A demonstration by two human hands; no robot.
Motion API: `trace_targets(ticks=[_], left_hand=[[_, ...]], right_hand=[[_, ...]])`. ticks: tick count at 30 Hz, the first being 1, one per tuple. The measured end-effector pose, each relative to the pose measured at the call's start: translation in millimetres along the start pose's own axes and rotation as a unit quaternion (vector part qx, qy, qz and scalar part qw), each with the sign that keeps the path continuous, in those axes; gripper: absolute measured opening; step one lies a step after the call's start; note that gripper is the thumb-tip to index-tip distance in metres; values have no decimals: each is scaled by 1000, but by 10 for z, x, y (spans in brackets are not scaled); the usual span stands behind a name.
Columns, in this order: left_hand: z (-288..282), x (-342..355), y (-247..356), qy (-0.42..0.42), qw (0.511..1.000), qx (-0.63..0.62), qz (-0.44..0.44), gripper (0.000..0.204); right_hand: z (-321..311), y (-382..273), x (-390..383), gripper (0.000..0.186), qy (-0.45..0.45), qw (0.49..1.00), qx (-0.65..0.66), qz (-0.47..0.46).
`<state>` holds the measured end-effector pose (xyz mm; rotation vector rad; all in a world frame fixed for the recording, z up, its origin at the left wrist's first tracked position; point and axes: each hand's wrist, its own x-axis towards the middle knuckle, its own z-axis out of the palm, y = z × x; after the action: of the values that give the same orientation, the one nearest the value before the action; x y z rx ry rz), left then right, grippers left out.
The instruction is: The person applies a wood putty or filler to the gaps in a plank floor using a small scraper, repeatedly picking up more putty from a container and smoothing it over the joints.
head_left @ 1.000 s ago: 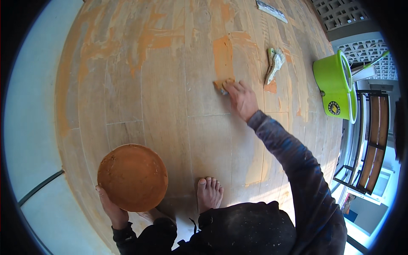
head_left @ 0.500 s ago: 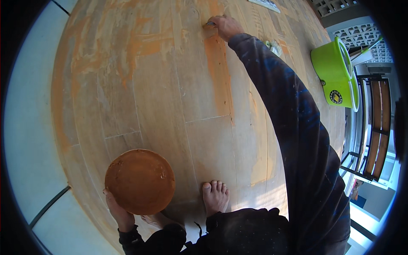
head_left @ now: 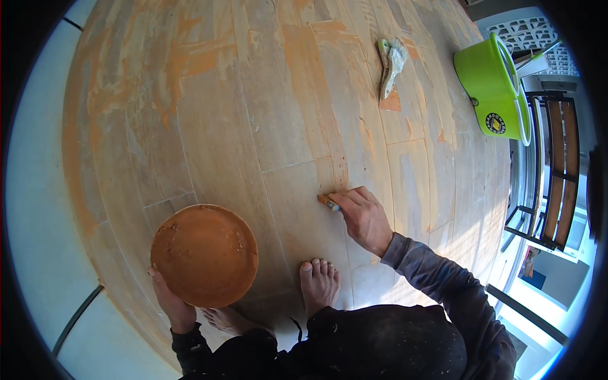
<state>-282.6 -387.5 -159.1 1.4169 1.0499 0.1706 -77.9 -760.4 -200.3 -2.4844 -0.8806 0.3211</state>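
My left hand grips the lower left rim of a round tub, whose inside is coated with orange-brown paste. Lumps of the paste cling along its edge. Near the middle of the floor, my right hand pinches a small tool, smeared orange-brown with a pale bluish part. The fingers hide much of it, and its exact kind cannot be made out. It is at the near end of an orange-brown paste streak on the wood-look plank floor.
My bare foot stands between tub and right hand. Farther off lies a crumpled whitish thing with a green edge and an orange flat piece. A lime-green bucket and a slatted wooden bench stand right. A pale wall borders the left.
My right hand has come from the far end of the paste streak back toward my feet, the small tool still in it. The tub in my left hand has shifted slightly.
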Motion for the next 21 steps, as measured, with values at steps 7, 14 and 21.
trace_targets(ticks=[7, 14, 21], left_hand=[[-174, -81, -81, -20, 997, 75, 17, 61], [-233, -177, 9, 33, 997, -68, 27, 63], [-458, -264, -33, 60, 993, 59, 82, 64]], right_hand=[[298, -127, 848, 36, 194, 964, -106, 145], [1025, -1202, 871, 35, 119, 987, 105, 15], [206, -56, 519, 35, 203, 942, -75, 256]])
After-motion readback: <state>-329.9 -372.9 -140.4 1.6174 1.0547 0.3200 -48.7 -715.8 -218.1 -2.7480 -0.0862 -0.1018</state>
